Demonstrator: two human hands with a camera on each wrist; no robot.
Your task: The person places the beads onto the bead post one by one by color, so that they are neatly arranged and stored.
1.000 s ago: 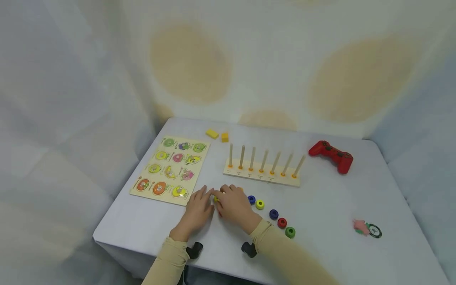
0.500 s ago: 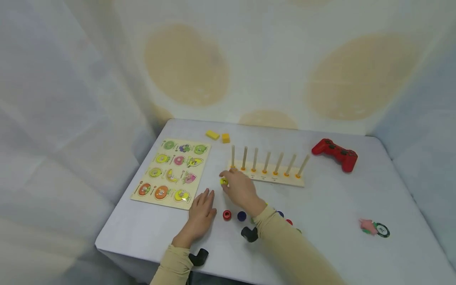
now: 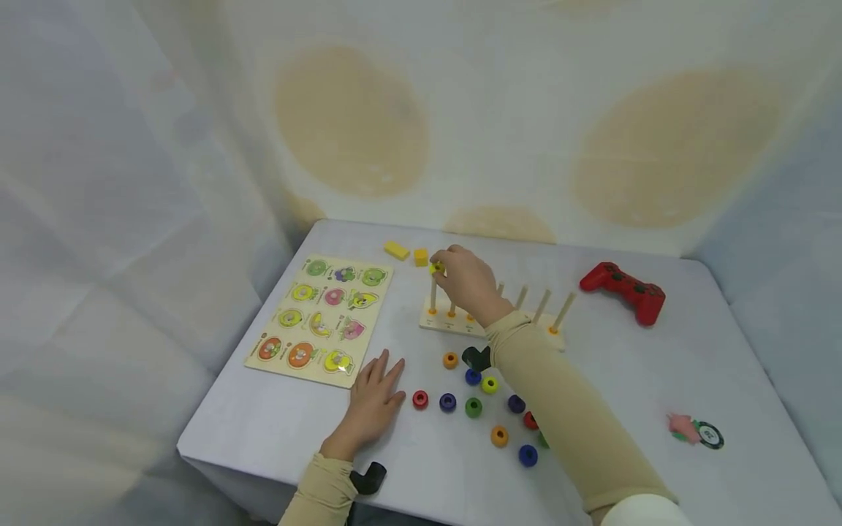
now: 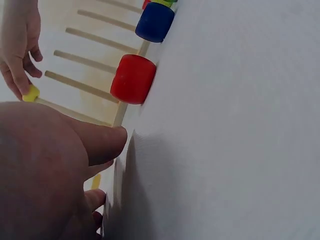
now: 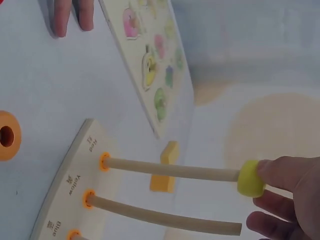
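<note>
White draped backdrop with tan blotches; pale grey table (image 3: pixel 276 424) filling lower half of head view.

Left to right across the frame:

- Fruit puzzle board (image 3: pixel 322 318) at left centre, flat, untouched.
- Left hand (image 3: pixel 371 402) lower left of centre, palm down on the table, fingers straight and slightly spread, holding nothing. Nearest item: red ring (image 3: pixel 419 399) just right of the fingertips, apart from them. Left wrist view confirms: hand flat, red ring (image 4: pixel 133 79) lying free.
- Two yellow blocks (image 3: pixel 408 253) upper centre, behind the rack.
- Peg rack (image 3: pixel 490 321) centre, upright dowels on a wooden base. Leftmost peg (image 3: pixel 433 292) labelled "Red" at its foot in right wrist view.
- Right hand (image 3: pixel 468 281) above the rack's left end, fingertips pinching yellow ring (image 3: pixel 435 268) right at the tip of the leftmost peg. Right wrist view: yellow ring (image 5: pixel 250 178) sitting on the peg's end (image 5: pixel 170 170), not yet slid down.
- Loose rings (image 3: pixel 487 409) scattered in lower centre, partly hidden under the right sleeve.
- Red game controller (image 3: pixel 625 291) at right; poker chip (image 3: pixel 710 435) with a pink bit beside it at lower right.

Doing the step well, by judgement: keep ring bore square to the dowel, loosen the pinch only once the hole is past the tip, avoid side load that bends the thin peg or shifts the base. Worth checking the base labels: yellow ring at the "Red" peg, "Yellow" peg next along.
</note>
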